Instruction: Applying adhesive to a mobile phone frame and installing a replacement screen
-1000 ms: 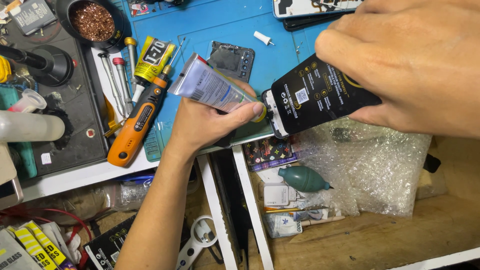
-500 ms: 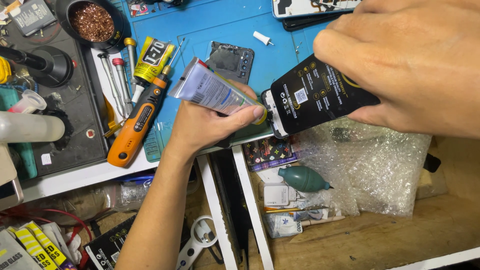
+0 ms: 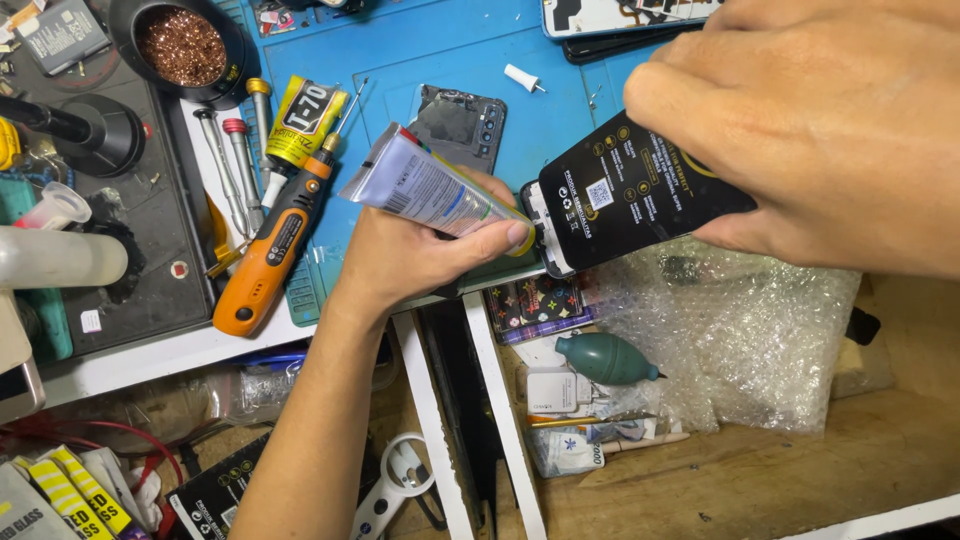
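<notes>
The right hand (image 3: pixel 830 130) grips a black phone-shaped slab (image 3: pixel 640 195) above the front edge of the blue worktop (image 3: pixel 560 60). The left hand (image 3: pixel 415 250) clasps a silver glue tube (image 3: pixel 430 190), its nozzle touching the slab's near end. Too hard a squeeze could likely smear glue. The orange electric screwdriver (image 3: pixel 270 250) crowds the left; free room lies toward the back edge.

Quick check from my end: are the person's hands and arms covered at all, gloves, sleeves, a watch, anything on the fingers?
Both are bare. The left hand has no glove, and its forearm shows no sleeve, watch or band down to the frame edge. The right hand fills the upper right, close to the camera, also ungloved; no ring shows on the visible fingers. Its wrist is out of frame.
</notes>
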